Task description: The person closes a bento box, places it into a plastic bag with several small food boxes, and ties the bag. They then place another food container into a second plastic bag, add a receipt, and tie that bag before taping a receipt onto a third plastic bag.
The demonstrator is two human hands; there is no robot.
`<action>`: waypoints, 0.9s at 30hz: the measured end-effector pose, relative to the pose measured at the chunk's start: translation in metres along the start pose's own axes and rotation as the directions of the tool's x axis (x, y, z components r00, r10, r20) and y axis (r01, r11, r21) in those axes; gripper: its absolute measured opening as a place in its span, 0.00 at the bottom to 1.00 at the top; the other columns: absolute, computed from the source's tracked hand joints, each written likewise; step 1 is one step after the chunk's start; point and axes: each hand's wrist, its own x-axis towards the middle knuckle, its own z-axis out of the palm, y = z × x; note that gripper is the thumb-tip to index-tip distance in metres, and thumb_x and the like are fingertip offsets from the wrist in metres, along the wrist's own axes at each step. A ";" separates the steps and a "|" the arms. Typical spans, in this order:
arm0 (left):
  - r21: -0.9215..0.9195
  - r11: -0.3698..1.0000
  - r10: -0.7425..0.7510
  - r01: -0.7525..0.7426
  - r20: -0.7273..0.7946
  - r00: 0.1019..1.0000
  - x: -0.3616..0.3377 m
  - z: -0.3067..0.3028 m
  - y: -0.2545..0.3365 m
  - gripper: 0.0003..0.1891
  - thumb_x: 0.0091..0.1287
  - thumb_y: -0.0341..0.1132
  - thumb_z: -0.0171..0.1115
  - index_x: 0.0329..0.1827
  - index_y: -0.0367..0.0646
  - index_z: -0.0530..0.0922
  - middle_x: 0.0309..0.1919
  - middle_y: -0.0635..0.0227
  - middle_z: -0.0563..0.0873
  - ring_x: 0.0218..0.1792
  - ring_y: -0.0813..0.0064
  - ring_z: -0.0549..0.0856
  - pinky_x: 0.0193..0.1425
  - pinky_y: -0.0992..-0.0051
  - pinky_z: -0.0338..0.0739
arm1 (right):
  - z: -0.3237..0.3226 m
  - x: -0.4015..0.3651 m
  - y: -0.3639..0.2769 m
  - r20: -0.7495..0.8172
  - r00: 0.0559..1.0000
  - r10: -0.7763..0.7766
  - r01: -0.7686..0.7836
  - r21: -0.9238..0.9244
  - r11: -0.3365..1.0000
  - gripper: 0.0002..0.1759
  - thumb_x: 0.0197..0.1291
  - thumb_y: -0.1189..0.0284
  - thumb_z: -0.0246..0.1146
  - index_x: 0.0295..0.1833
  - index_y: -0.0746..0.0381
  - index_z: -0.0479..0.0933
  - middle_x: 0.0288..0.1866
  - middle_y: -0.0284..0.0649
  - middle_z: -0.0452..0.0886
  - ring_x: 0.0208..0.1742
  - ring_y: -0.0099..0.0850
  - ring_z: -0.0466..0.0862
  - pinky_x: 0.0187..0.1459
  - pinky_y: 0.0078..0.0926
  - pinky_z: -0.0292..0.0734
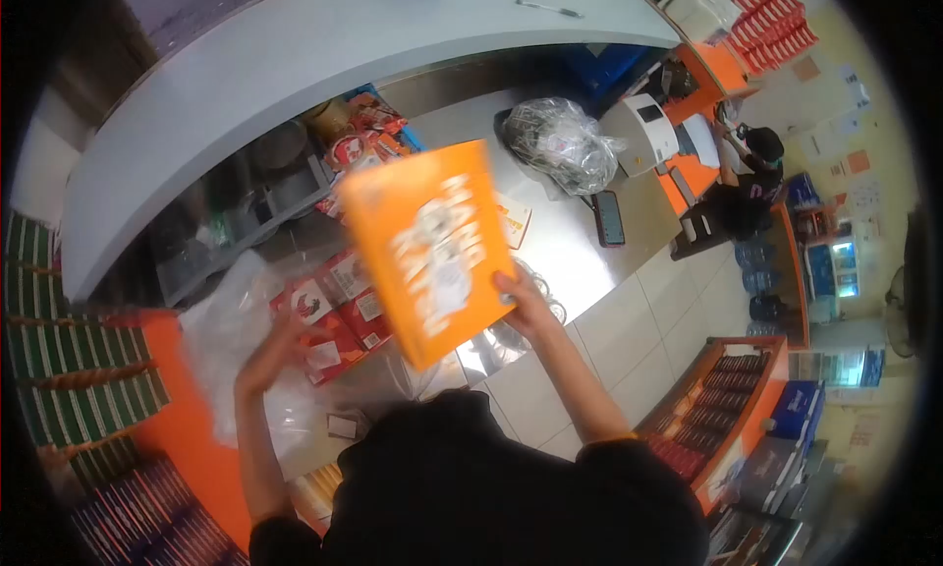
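My right hand (527,306) grips the lower right edge of a flat orange box (432,247) with white lettering, held up over the metal counter. My left hand (270,355) is to the left of it, near a clear plastic bag (231,320) and a red box (339,311) lying on the counter. The left fingers are blurred, and what they hold, if anything, cannot be made out. Part of the red box is hidden behind the orange one.
A phone (608,218) lies near the counter's right edge, beside a clear bag of items (562,145) and a white machine (639,132). Red packets (365,139) sit behind the orange box. A co-worker (751,183) is at the far right. A pen (550,9) rests on the white ledge.
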 end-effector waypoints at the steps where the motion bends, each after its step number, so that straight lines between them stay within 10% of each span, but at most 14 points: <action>1: 0.011 1.000 -0.007 0.007 0.011 1.000 -0.002 0.004 -0.011 0.45 0.72 0.43 0.56 0.78 0.57 0.30 0.52 0.51 0.81 0.47 0.63 0.84 0.40 0.65 0.84 | -0.016 -0.002 0.000 -0.058 0.995 -0.086 0.090 0.077 0.993 0.32 0.61 0.67 0.67 0.67 0.64 0.64 0.62 0.40 0.74 0.61 0.30 0.76 0.60 0.31 0.74; 3: 0.569 0.822 0.111 -0.013 -0.138 0.984 -0.004 0.015 -0.036 0.39 0.71 0.41 0.58 0.79 0.53 0.44 0.45 0.53 0.83 0.43 0.64 0.85 0.41 0.67 0.83 | -0.044 -0.020 -0.013 -0.323 0.917 -0.233 0.276 0.094 0.957 0.33 0.61 0.61 0.66 0.67 0.64 0.64 0.61 0.39 0.75 0.61 0.32 0.76 0.62 0.33 0.73; 7: 0.694 0.715 0.295 -0.079 -0.197 0.935 -0.004 0.022 -0.060 0.33 0.66 0.35 0.62 0.73 0.45 0.61 0.51 0.54 0.78 0.44 0.63 0.82 0.49 0.66 0.78 | -0.122 -0.065 -0.068 -0.431 0.699 -0.570 0.439 -0.370 0.818 0.26 0.65 0.65 0.63 0.64 0.66 0.67 0.59 0.40 0.77 0.59 0.31 0.78 0.61 0.30 0.73; 9: 0.953 0.284 0.575 -0.109 -0.078 0.814 0.006 0.026 -0.062 0.31 0.60 0.30 0.65 0.68 0.42 0.68 0.55 0.55 0.75 0.54 0.57 0.77 0.60 0.62 0.72 | -0.178 -0.084 -0.077 -0.452 0.660 -0.600 0.382 -0.485 0.787 0.28 0.63 0.66 0.66 0.64 0.67 0.67 0.57 0.40 0.77 0.57 0.30 0.78 0.57 0.29 0.76; 14: 0.969 0.238 0.388 0.066 -0.157 0.908 0.037 0.018 -0.053 0.57 0.40 0.60 0.75 0.73 0.41 0.59 0.72 0.44 0.57 0.75 0.44 0.50 0.77 0.51 0.42 | -0.299 -0.116 -0.013 -0.671 0.592 -0.446 0.202 -0.413 0.888 0.34 0.58 0.63 0.71 0.64 0.67 0.66 0.54 0.41 0.78 0.52 0.29 0.79 0.48 0.28 0.77; 22: 0.980 0.039 0.480 0.193 -0.188 0.857 0.062 0.041 -0.063 0.64 0.37 0.55 0.79 0.78 0.50 0.50 0.74 0.44 0.50 0.76 0.44 0.48 0.76 0.45 0.40 | -0.335 -0.116 0.020 -0.679 0.676 -0.286 0.200 -0.205 0.958 0.31 0.62 0.62 0.66 0.66 0.65 0.66 0.60 0.39 0.76 0.59 0.30 0.77 0.59 0.34 0.73; 27: 0.982 0.119 0.529 0.145 -0.186 0.828 0.082 0.047 -0.075 0.58 0.44 0.58 0.75 0.78 0.51 0.52 0.74 0.47 0.54 0.76 0.46 0.48 0.75 0.45 0.42 | -0.327 -0.077 -0.013 -0.652 0.720 -0.238 -0.153 -0.484 0.861 0.29 0.63 0.58 0.65 0.62 0.67 0.72 0.50 0.37 0.81 0.49 0.24 0.79 0.51 0.26 0.75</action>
